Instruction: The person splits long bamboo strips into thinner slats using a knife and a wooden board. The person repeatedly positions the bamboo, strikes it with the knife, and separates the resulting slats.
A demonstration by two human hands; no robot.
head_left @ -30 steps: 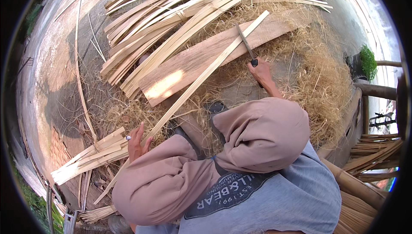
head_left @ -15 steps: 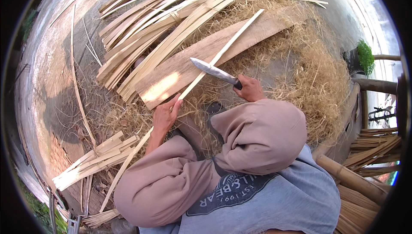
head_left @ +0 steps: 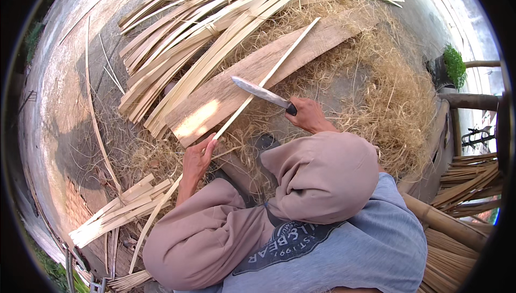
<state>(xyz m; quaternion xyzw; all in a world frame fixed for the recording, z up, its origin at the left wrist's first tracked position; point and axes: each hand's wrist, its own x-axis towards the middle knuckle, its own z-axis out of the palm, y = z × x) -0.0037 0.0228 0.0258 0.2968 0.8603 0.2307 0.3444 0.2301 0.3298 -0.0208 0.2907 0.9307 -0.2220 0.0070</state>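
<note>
A long, pale bamboo strip [head_left: 280,61] slants from the upper middle down past my left side. My left hand [head_left: 196,158] pinches it between thumb and fingers, near its middle. In my right hand [head_left: 309,114] is a knife [head_left: 261,92], gripped by its dark handle. The steel blade points left and lies across the strip, touching or nearly touching it. Beneath strip and blade is a flat wooden board [head_left: 226,90], its near left end sunlit. The strip's lower part runs behind my left wrist toward the ground.
Beyond the board lies a large pile of split strips [head_left: 215,32]. A smaller stack [head_left: 119,211] sits at the left. Curly shavings [head_left: 398,105] cover the ground at the right. Bamboo poles [head_left: 441,223] and more strips [head_left: 467,185] are at the far right, near a potted plant [head_left: 454,67].
Both hands are slightly lower and left in the picture, as is the strip's upper end. The knife has shifted the same way and still crosses the strip. The whole view has tilted a little.
</note>
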